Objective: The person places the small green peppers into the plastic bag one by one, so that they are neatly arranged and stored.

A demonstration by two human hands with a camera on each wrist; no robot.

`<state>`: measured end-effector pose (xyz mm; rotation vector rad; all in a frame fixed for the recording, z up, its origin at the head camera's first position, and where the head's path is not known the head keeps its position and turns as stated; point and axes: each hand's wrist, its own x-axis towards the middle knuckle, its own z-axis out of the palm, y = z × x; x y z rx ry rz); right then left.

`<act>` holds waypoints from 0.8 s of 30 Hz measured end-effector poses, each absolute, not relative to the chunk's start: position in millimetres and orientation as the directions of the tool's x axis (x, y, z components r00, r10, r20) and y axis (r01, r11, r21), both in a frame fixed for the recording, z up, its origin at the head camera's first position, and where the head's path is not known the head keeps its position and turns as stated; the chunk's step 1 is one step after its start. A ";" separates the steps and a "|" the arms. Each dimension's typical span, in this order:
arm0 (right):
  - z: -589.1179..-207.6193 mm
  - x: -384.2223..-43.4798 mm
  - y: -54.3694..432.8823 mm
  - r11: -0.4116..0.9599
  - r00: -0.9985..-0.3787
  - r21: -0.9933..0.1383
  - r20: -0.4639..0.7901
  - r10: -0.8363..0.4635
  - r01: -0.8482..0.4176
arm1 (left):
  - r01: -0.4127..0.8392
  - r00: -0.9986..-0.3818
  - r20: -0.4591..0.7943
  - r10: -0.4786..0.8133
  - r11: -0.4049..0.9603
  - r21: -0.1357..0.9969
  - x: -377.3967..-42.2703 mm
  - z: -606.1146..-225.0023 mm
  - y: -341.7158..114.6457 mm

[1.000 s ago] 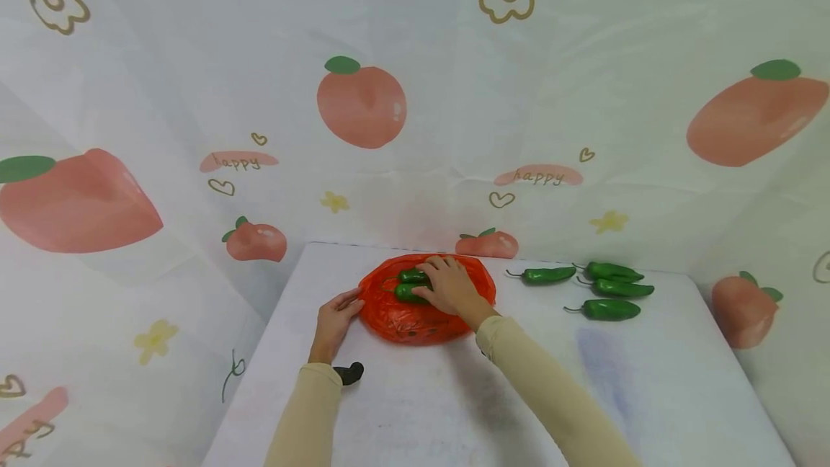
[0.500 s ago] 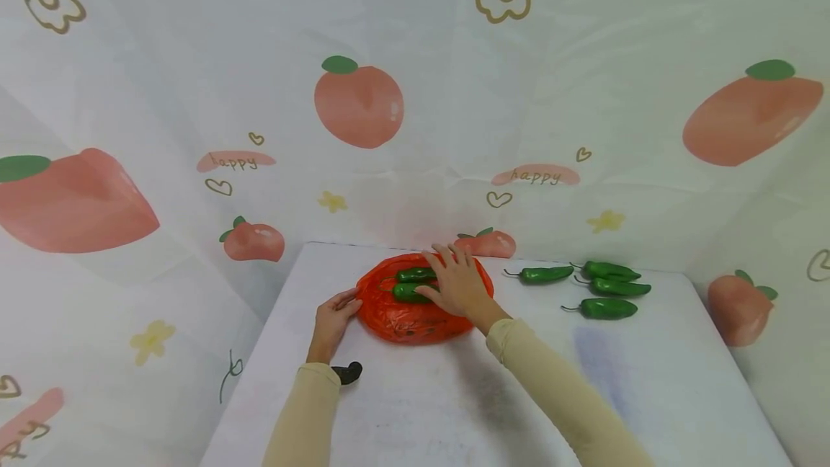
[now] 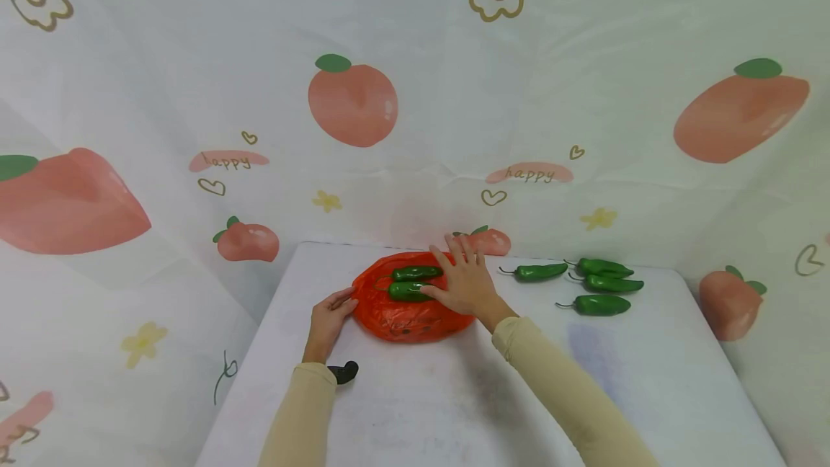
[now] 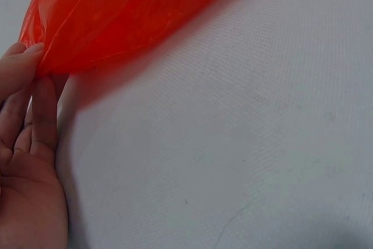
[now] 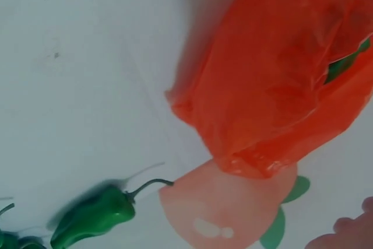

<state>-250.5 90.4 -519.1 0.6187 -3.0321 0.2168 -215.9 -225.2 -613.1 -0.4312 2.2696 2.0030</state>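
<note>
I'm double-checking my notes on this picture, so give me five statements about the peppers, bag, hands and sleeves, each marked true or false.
1. The left hand pinches the edge of the red bag. True.
2. Three peppers show in the red bag. False: two peppers show there.
3. In the head view, four peppers lie on the table to the right of the red bag. True.
4. The right hand is curled round a pepper. False: it is spread out over the bag's right side, holding none.
5. Both sleeves are beige. True.
</note>
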 end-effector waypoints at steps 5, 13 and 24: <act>-521.6 -251.5 99.7 0.907 -0.922 -0.168 0.063 -0.382 -0.387 | -0.262 -0.957 -0.241 -0.159 0.125 0.957 -217.6 -611.6 -224.6; -521.7 -248.8 115.6 0.917 -0.935 -0.185 0.087 -0.344 -0.355 | -0.266 -0.956 -0.242 -0.163 0.147 0.953 -217.5 -610.7 -225.2; -526.4 -246.1 140.0 0.930 -0.948 -0.186 0.102 -0.302 -0.316 | -0.269 -0.954 -0.250 -0.167 0.107 0.957 -217.0 -612.8 -224.7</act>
